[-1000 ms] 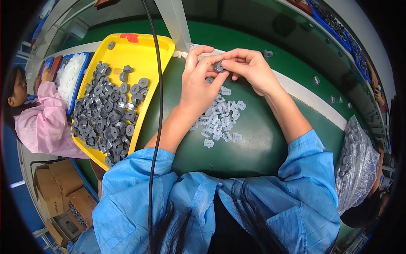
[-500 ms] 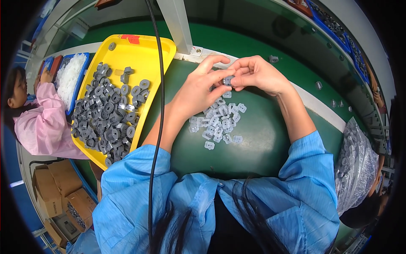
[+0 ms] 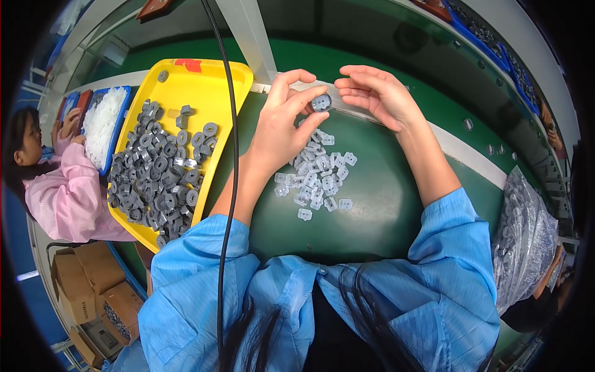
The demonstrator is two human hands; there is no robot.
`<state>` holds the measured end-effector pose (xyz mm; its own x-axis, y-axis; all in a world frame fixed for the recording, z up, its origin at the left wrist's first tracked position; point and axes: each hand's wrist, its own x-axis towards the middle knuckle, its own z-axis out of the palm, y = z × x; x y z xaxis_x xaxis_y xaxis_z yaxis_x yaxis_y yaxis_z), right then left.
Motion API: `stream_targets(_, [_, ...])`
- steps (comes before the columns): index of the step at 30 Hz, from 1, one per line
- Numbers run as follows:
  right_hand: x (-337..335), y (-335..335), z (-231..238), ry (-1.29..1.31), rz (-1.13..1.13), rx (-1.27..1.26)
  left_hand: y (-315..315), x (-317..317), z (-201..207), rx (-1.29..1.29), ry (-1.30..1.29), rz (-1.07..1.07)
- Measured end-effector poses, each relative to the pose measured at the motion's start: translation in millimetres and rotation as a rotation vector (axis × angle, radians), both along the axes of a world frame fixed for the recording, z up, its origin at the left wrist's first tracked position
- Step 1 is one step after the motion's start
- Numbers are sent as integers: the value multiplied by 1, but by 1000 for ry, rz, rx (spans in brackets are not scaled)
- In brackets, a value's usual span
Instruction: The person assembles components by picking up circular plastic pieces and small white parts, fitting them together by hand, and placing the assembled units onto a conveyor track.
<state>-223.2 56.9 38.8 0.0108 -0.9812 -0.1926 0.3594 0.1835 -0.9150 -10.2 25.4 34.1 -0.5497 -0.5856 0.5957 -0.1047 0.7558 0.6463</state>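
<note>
Between the thumb and fingertips of my left hand is a grey round plastic part, tilted so its face shows, with what looks like a clear piece set inside it. Apart from it, to the right, my right hand is raised with its fingers stretched out and nothing in them. Below the hands lies a loose pile of small clear plastic pieces on the green tabletop. A yellow tray on the left holds many grey ring-shaped parts.
A black cable hangs down in front of the tray. Past the table's pale edge strip runs a green belt carrying several small parts. At right sits a filled clear plastic bag. Leftward, a person in pink works beside a blue tray.
My right hand has let go of the grey part and opened, moving slightly away. My left hand has shifted a little left with the part, turning its face into view.
</note>
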Motion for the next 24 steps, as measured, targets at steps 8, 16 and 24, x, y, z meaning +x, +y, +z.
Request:
stream_targets(8, [30, 6, 9, 431, 138, -189, -4, 1, -3, -83, -26, -15])
stream_targets(16, [33, 17, 20, 366, 183, -265, -2, 2, -6, -207, 47, -9])
stream_targets(24, [17, 18, 29, 540, 547, -103, 1, 10, 5, -123, -135, -268])
